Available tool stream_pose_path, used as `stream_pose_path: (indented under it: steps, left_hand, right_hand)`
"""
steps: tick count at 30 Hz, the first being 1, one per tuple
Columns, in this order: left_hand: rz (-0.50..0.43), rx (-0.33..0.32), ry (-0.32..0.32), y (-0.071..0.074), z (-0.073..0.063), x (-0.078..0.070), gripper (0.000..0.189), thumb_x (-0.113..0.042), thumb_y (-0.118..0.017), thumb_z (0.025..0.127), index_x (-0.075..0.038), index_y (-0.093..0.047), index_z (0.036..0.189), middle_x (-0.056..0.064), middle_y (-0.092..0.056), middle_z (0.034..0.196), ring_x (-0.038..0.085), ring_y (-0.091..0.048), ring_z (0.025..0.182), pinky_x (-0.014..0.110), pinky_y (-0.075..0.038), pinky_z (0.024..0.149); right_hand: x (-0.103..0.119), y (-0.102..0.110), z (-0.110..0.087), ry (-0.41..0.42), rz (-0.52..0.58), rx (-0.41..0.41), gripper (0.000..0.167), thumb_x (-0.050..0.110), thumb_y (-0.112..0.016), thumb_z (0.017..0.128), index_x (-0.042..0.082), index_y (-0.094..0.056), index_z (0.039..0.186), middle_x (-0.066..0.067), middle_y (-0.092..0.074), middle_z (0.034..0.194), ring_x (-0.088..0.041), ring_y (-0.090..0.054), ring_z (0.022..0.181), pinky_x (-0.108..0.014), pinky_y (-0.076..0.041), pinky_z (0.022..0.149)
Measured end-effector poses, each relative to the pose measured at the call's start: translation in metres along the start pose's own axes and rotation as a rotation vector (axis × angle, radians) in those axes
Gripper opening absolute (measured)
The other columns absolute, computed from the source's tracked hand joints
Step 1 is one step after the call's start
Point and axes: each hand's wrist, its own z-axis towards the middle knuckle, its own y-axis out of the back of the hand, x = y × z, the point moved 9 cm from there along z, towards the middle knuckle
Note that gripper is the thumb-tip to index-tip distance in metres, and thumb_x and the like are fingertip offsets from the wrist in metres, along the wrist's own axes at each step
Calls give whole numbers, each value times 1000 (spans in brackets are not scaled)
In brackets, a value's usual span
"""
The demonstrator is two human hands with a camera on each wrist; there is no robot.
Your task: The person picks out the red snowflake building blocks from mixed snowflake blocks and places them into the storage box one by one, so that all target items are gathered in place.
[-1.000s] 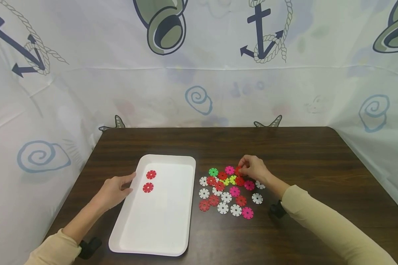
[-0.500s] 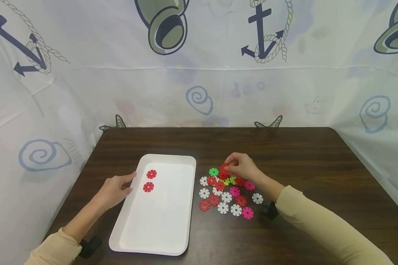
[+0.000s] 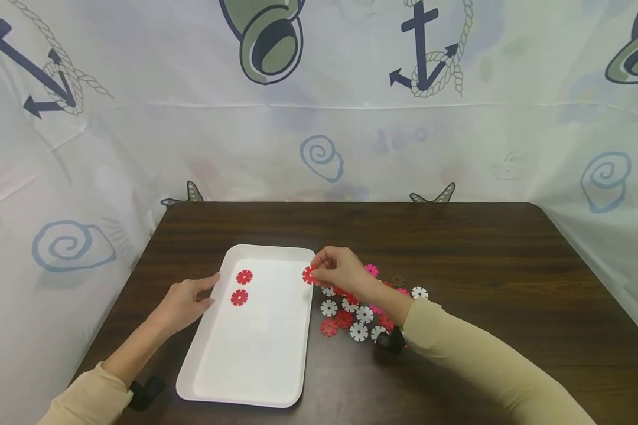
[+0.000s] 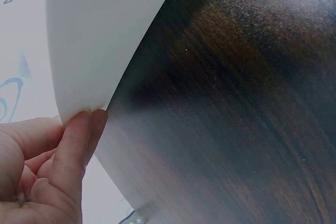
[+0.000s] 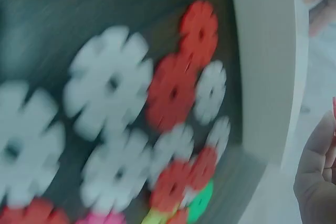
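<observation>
Head view has the right hand (image 3: 342,273) pinching a red notched disc (image 3: 306,275) between thumb and fingertips at the right rim of the white tray (image 3: 247,354), near its far corner, while the left hand (image 3: 186,304) grips the tray's left rim. Two more red discs (image 3: 239,297) lie apart inside the tray toward the far left, one nearer the person. Just right of the tray, white discs (image 3: 358,332), loose red discs (image 3: 329,327) and pink discs (image 3: 371,270) cluster on the dark tabletop (image 3: 484,248), some overlapping, with a green disc (image 5: 200,203) and a yellow disc (image 5: 157,216) among them in the right wrist view
</observation>
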Motion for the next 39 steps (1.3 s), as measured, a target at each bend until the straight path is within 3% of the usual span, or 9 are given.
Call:
stream_pose_path:
  steps: [9, 15, 24, 32, 39]
  left_hand:
    - [5, 1, 7, 1, 1, 1, 57, 1, -63, 86, 5, -40, 139, 32, -46, 133, 48, -59, 105, 48, -55, 78]
    - [4, -2, 14, 0, 2, 2, 59, 1, -63, 86, 5, -39, 139, 32, -46, 133, 47, -60, 104, 47, -55, 77]
    - [8, 1, 7, 1, 3, -1, 57, 0, -64, 86, 5, -41, 138, 32, -46, 133, 47, -60, 104, 45, -56, 75]
    - [-13, 2, -21, 2, 3, -3, 55, 2, -64, 85, 7, -43, 136, 32, -46, 133, 47, -60, 103, 44, -57, 74]
    - [-34, 11, -22, 3, 3, -3, 54, 4, -62, 85, 8, -42, 136, 33, -45, 133, 46, -61, 102, 43, -57, 73]
  right_hand:
    - [3, -58, 17, -38, -24, 51, 10, 5, -69, 84, 3, -65, 93, -7, -61, 74, -12, -60, 61, -22, -57, 61]
    - [-2, -88, 29, -52, -99, 78, 7, 6, -70, 83, 5, -66, 89, -3, -59, 68, -12, -57, 56, -18, -52, 56]
    - [-1, -122, 42, -18, -253, 132, 4, 7, -70, 83, 6, -68, 86, 2, -57, 64, -8, -49, 58, -15, -42, 50]
    - [0, -149, 44, -51, -279, 168, 4, 9, -71, 83, 9, -67, 84, 4, -60, 70, -8, -52, 59, -14, -46, 51]
    - [9, -162, 44, 30, -347, 186, 5, 7, -70, 83, 8, -65, 83, 4, -62, 69, -5, -51, 61, -12, -44, 54]
